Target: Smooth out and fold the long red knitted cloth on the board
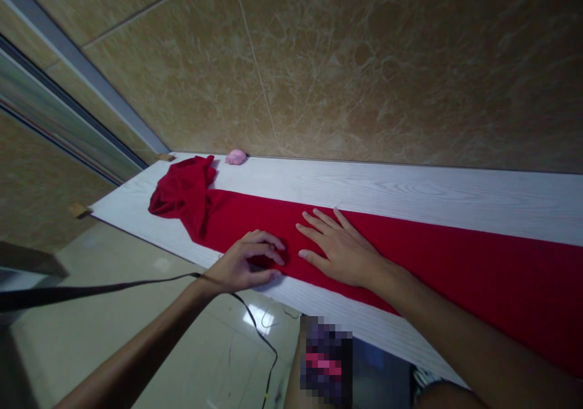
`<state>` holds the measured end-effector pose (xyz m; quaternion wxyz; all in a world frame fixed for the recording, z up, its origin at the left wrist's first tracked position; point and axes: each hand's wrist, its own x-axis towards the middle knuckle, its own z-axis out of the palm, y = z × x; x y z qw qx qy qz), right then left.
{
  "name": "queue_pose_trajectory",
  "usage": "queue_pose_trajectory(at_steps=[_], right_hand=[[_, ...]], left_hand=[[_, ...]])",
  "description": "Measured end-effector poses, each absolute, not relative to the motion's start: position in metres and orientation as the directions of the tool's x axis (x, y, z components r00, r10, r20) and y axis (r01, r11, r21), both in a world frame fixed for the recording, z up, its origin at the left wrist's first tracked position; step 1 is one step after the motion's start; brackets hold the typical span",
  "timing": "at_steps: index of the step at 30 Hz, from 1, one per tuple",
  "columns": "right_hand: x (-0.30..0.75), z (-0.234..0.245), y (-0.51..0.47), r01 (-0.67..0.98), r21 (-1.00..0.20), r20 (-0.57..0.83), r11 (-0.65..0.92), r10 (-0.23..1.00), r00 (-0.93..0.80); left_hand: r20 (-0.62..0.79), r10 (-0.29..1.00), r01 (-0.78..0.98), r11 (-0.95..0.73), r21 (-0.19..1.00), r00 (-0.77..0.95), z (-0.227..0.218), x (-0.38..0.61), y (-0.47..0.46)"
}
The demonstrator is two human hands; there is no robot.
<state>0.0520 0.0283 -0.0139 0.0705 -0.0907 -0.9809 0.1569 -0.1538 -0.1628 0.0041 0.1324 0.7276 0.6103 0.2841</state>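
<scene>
A long red cloth [455, 263] lies stretched along a white wooden table [410, 190]. Its far left end is bunched in a heap [182, 193]. My right hand [339, 245] lies flat on the cloth, fingers spread and pointing left. My left hand [243, 266] is curled at the near edge of the cloth, its fingertips and thumb pinching the fabric's hem.
A small pink object [235, 156] sits at the table's back edge against the tan marble wall [364, 63]. A black cable [136, 284] hangs in front of the table over the glossy floor. A metal frame [68, 63] runs along the left.
</scene>
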Motion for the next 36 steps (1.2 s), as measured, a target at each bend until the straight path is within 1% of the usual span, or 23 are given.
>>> queue_pose_trajectory(at_steps=[4,9,11,13,14,16,18,20,21,22,23,24,25,29,31,36], right_hand=[[0.053,-0.015,0.030,0.151,-0.329,0.116,0.932,0.199,-0.973],[0.049,-0.011,0.026,0.165,-0.320,0.081,0.933,0.200,-0.976],[0.053,-0.004,0.023,0.160,-0.326,0.072,0.932,0.193,-0.979],[0.070,0.002,0.027,0.161,-0.335,0.108,0.928,0.207,-0.972],[0.085,0.003,0.033,0.176,-0.335,0.145,0.926,0.235,-0.961],[0.134,0.002,0.055,0.279,-0.331,0.222,0.902,0.362,-0.905],[0.201,-0.004,0.089,0.465,-0.301,0.268,0.832,0.542,-0.796],[0.279,-0.006,0.128,0.650,-0.291,0.267,0.702,0.712,-0.649],[0.316,-0.005,0.146,0.709,-0.296,0.269,0.640,0.768,-0.581],[0.350,-0.002,0.162,0.743,-0.295,0.279,0.600,0.798,-0.534],[0.378,0.002,0.176,0.770,-0.281,0.279,0.572,0.817,-0.505],[0.400,0.007,0.188,0.786,-0.257,0.264,0.562,0.823,-0.502],[0.415,0.011,0.197,0.792,-0.246,0.245,0.559,0.826,-0.507],[0.429,0.019,0.221,0.753,-0.239,0.181,0.612,0.791,-0.585],[0.427,0.020,0.226,0.732,-0.251,0.156,0.634,0.773,-0.615],[0.434,0.022,0.228,0.728,-0.292,0.130,0.620,0.780,-0.612]], left_hand=[[0.247,0.963,0.840,-0.221,0.496,0.107,0.001,-0.155,-0.164],[0.280,0.953,0.840,-0.243,0.486,0.113,0.003,-0.150,-0.162],[0.299,0.953,0.870,-0.193,0.454,0.055,0.008,-0.151,-0.157],[0.339,0.938,0.923,-0.066,0.380,-0.072,0.013,-0.156,-0.150],[0.356,0.923,0.942,0.017,0.336,-0.143,0.014,-0.161,-0.147],[0.361,0.895,0.952,0.178,0.251,-0.262,0.013,-0.173,-0.141],[0.317,0.882,0.936,0.308,0.172,-0.349,0.009,-0.189,-0.135],[0.243,0.876,0.909,0.397,0.130,-0.417,0.004,-0.206,-0.130],[0.214,0.881,0.906,0.402,0.131,-0.421,0.002,-0.216,-0.125],[0.217,0.894,0.919,0.370,0.137,-0.392,0.001,-0.226,-0.119],[0.205,0.929,0.948,0.282,0.151,-0.309,0.001,-0.235,-0.112],[0.222,0.941,0.959,0.217,0.181,-0.255,0.002,-0.243,-0.104],[0.244,0.934,0.956,0.214,0.199,-0.260,0.004,-0.249,-0.095],[0.197,0.933,0.930,0.244,0.274,-0.303,0.016,-0.254,-0.071],[0.175,0.940,0.928,0.236,0.287,-0.293,0.021,-0.252,-0.071],[0.178,0.948,0.948,0.223,0.226,-0.265,0.025,-0.254,-0.082]])
